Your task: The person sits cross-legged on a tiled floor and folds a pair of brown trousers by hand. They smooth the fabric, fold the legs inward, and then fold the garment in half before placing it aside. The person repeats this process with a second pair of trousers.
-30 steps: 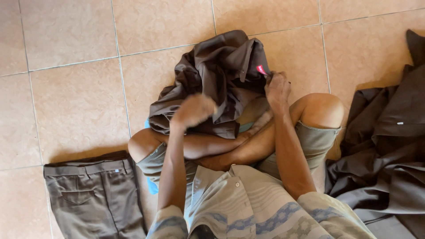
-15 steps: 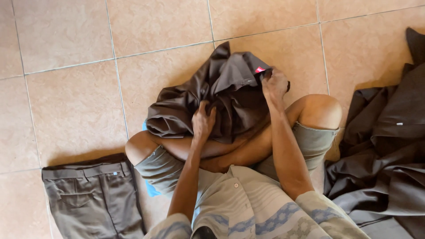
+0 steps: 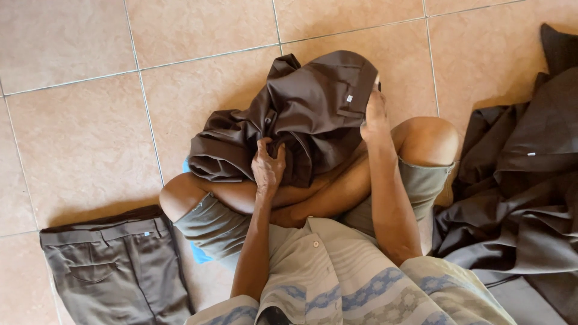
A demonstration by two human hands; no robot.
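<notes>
- Dark brown trousers [image 3: 301, 120] of woven cloth lie bunched on the person's crossed shins, spilling onto the tan tiled floor [image 3: 78, 132] in front of the knees.
- Handling, as a judgement: the cloth looks soft and limp, light, neither slippery nor fragile; it folds wherever it is unsupported, so a grip in the middle only gathers a wad.
- Best holds seem to be the firmer waistband edge with its small white tag, at the garment's far right, or the leg hems.
- Left hand [image 3: 268, 165] sits at the near edge of the trousers, fingers curled and pinching a fold of cloth.
- Right hand [image 3: 374, 111] is at the right edge of the trousers by the waistband, fingers closed against the fabric; whether it pinches or only presses, I cannot tell.
- Compared with a second ago, the left hand was lifted in a loose fist above the heap; now it is down and gripping. The bundle has also turned: the pink label once showing near the right hand is gone, and a flatter panel with the tag faces up.
- Left of the trousers, beyond the knee, grey-brown folded trousers [image 3: 114, 265] lie flat on the floor.
- Right of the trousers, past the other knee, a heap of dark brown garments [image 3: 524, 192] rests on the tiles.
</notes>
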